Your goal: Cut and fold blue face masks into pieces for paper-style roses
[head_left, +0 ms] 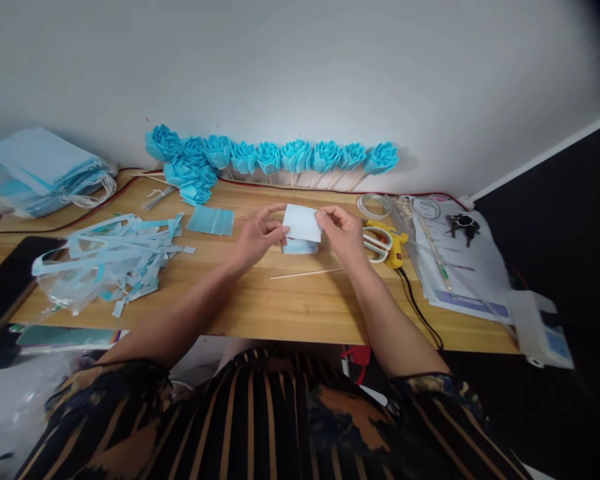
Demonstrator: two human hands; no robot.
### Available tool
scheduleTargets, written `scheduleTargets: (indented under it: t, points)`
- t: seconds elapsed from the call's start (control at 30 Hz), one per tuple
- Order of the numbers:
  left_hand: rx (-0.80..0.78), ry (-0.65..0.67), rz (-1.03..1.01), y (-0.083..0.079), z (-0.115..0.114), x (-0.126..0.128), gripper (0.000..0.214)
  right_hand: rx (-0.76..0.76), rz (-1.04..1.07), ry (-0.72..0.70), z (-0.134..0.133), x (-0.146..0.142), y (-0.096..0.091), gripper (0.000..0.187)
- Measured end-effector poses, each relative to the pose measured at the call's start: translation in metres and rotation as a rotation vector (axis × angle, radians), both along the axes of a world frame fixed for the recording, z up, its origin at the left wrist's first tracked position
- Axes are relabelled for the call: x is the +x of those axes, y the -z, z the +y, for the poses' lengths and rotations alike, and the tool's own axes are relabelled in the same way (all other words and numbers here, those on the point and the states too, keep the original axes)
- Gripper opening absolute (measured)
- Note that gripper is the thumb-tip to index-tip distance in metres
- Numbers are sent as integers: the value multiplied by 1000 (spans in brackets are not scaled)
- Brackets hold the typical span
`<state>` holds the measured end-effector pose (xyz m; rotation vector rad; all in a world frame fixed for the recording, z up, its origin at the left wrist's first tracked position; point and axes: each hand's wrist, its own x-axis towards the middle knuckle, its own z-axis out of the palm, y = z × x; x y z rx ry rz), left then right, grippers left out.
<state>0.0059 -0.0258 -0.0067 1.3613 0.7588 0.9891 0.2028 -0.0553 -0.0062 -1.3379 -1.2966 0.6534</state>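
A pale, almost white square of mask fabric (301, 223) is held up between my two hands over the middle of the table. My right hand (346, 235) pinches its right edge near the upper corner. At the left edge, the thumb and fingers of my left hand (259, 235) close on the same square. Just below it lies a small stack of light blue squares (301, 247), partly covered. A thin wooden stick (303, 274) rests in front, one end hidden by my right hand. To the left lies a pleated blue piece (211, 221).
Blue fabric roses (296, 156) on sticks lean along the wall. Blue strips (125, 253) pile up at left beside a phone (17, 277) and stacked face masks (50, 163). At right are scissors (379, 243), a yellow glue gun (397, 250), tape (374, 205), keys (463, 225) and a power strip (543, 330).
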Motion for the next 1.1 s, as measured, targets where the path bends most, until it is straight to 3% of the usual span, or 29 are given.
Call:
scheduleTargets:
  t: [0.1,0.33,0.63,0.77,0.83,1.0,1.1]
  points:
    - [12,8,70,0,-2,2,58,-72,5,-17,5,3,6,25]
    - [-9,28,189,14,-2,5,66,-208,-463,8,4,10,10,21]
    - [10,41,363,12,-1,2,55,-277,-693,23,2,7,6,19]
    - [237,-192,435,11,-1,0,33,-286,-728,6,2,6,5,21]
    - [433,-216,473,12,-2,0,26,-303,-729,4,2,5,4,21]
    - [788,160,584,24,-7,8,26,-316,-757,-24,1,5,6,20]
    - [881,235,716,32,-7,10,28,-315,-840,-9,1,8,7,19]
